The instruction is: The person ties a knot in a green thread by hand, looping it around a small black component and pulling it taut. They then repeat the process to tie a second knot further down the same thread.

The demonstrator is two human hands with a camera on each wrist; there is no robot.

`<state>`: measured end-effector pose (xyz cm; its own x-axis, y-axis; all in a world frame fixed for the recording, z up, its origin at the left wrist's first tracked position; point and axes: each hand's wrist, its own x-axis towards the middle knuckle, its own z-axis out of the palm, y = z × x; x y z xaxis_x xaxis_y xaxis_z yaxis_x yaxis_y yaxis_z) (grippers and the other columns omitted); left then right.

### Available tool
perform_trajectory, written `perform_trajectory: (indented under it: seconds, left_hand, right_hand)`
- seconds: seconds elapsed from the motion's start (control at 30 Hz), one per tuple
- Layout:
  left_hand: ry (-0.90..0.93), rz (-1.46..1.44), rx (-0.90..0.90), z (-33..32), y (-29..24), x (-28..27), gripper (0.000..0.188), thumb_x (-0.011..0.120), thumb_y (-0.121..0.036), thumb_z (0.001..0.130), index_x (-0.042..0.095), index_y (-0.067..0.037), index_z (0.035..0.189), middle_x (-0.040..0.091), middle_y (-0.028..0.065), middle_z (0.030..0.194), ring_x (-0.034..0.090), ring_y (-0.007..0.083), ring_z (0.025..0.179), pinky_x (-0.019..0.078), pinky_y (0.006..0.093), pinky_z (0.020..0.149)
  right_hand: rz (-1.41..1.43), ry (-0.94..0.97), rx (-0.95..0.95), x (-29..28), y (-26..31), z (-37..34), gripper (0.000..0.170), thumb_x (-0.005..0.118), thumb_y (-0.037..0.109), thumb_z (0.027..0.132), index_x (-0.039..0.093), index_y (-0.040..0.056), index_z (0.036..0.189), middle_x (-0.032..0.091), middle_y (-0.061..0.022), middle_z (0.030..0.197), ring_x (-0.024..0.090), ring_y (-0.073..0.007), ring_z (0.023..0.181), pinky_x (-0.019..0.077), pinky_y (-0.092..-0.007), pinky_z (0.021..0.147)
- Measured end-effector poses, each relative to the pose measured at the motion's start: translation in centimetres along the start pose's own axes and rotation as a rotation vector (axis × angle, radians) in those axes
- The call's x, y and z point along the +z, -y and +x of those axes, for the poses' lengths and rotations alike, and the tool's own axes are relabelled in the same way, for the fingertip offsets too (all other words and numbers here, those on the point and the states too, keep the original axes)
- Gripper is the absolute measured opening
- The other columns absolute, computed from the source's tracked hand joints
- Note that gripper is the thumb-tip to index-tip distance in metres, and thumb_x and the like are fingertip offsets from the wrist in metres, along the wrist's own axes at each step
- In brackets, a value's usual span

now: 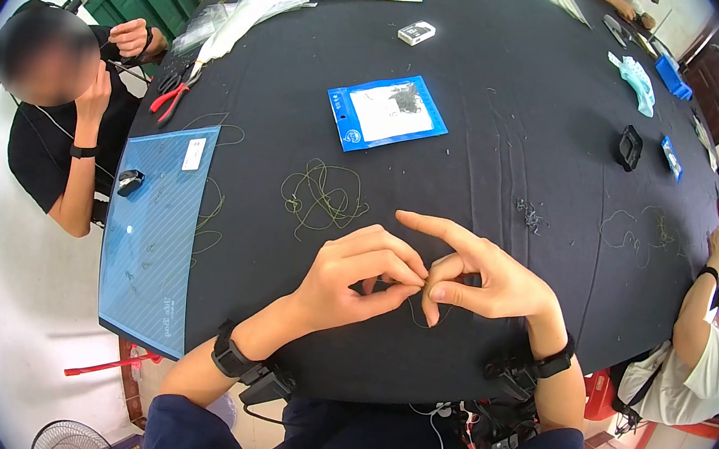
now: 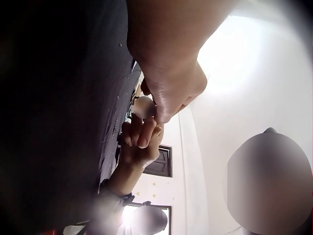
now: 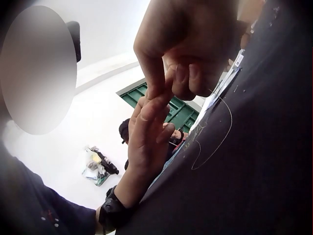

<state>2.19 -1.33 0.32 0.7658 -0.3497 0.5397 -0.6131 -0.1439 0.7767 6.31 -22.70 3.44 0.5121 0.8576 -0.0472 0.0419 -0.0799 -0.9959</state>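
Just below the centre of the head view, we pinch a thin thread (image 3: 231,122) between the fingertips of the left hand (image 1: 358,274). The right hand (image 1: 497,277) meets it there, thumb and bent fingers pinching too, index finger straight. A loop hangs beneath our fingers. Farther up the desk (image 1: 495,71) lie a greenish tangle (image 1: 324,198) and a blue packet (image 1: 388,113).

Head view bright, fisheye-bent, dark corners, left wrist view backlit, glare at 1:30, right-hand fingers (image 3: 181,74) shadowed
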Motion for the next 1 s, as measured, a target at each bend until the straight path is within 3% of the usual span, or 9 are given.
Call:
perform_trajectory:
  seconds: [0.03,0.13,0.23,0.33,0.53,0.67,0.9,1.0]
  left_hand:
    - [0.000,-0.003,0.000,0.0,0.0,0.0,0.016,0.073,0.005,0.071,0.069,-0.006,0.082,0.068,0.0026,0.090,0.056,0.0083,0.069,0.0424,0.0181,0.043]
    - [-0.026,-0.037,-0.024,-0.1,0.0,0.0,0.014,0.072,0.004,0.072,0.068,-0.006,0.081,0.068,0.0036,0.090,0.053,0.0054,0.066,0.0392,0.0174,0.043]
    - [-0.083,-0.077,-0.083,-0.1,-0.2,0.0,0.014,0.072,0.004,0.073,0.067,-0.006,0.081,0.066,0.0023,0.091,0.050,0.0028,0.060,0.0352,0.0165,0.040]
    - [-0.156,-0.072,-0.126,-0.2,0.0,-0.1,0.013,0.071,0.004,0.074,0.066,-0.006,0.081,0.064,0.0021,0.093,0.042,-0.0014,0.052,0.0303,0.0152,0.040]
    - [-0.268,0.024,-0.172,-0.3,0.2,0.0,0.013,0.070,0.006,0.075,0.065,-0.004,0.081,0.064,0.0036,0.094,0.034,-0.0019,0.054,0.0265,0.0150,0.046]
    - [-0.249,0.047,-0.156,-0.1,0.2,0.0,0.013,0.071,0.006,0.074,0.064,-0.004,0.080,0.064,0.0016,0.092,0.039,-0.0008,0.053,0.0289,0.0186,0.043]
    - [-0.160,0.035,-0.101,0.0,-0.2,0.1,0.015,0.071,0.007,0.073,0.063,-0.003,0.080,0.063,0.0032,0.091,0.046,0.0022,0.056,0.0324,0.0189,0.044]
    - [-0.155,0.044,-0.087,-0.1,-0.2,0.0,0.015,0.071,0.007,0.073,0.062,-0.002,0.080,0.063,0.0036,0.091,0.046,0.0025,0.056,0.0330,0.0186,0.045]
  right_hand:
    - [-0.002,0.000,-0.002,0.0,0.0,0.0,0.071,0.056,0.004,0.090,0.016,-0.0011,0.149,0.068,-0.0093,0.071,0.066,-0.0157,0.072,0.0494,-0.0319,0.078]
    - [-0.045,-0.089,0.037,0.1,0.0,0.1,0.046,0.056,0.008,0.093,0.040,0.0023,0.136,0.068,-0.0073,0.071,0.063,-0.0121,0.067,0.0489,-0.0285,0.070]
    - [-0.035,-0.101,0.109,-0.4,-0.5,0.2,0.018,0.057,0.012,0.094,0.057,0.0018,0.108,0.066,-0.0056,0.067,0.056,-0.0080,0.057,0.0434,-0.0242,0.055]
    - [-0.076,-0.237,0.078,0.2,-1.0,0.5,0.013,0.059,0.015,0.093,0.058,0.0034,0.087,0.063,-0.0028,0.062,0.050,-0.0057,0.051,0.0365,-0.0229,0.048]
    - [-0.275,-0.264,-0.096,1.6,-0.2,0.6,0.012,0.065,0.012,0.089,0.060,0.0043,0.082,0.058,-0.0019,0.058,0.049,-0.0074,0.049,0.0336,-0.0242,0.046]
    - [-0.350,-0.309,-0.205,1.6,-0.1,0.3,0.005,0.068,0.008,0.085,0.064,0.0042,0.084,0.055,-0.0013,0.058,0.044,-0.0070,0.047,0.0313,-0.0247,0.044]
    - [-0.302,-0.594,-0.231,1.4,-0.7,0.3,0.003,0.066,0.006,0.086,0.065,0.0041,0.084,0.051,0.0020,0.055,0.036,-0.0033,0.044,0.0272,-0.0223,0.044]
    - [-0.307,-0.566,-0.200,1.0,-1.0,0.3,0.003,0.066,0.007,0.085,0.065,0.0043,0.086,0.048,0.0028,0.054,0.035,-0.0036,0.045,0.0261,-0.0229,0.045]
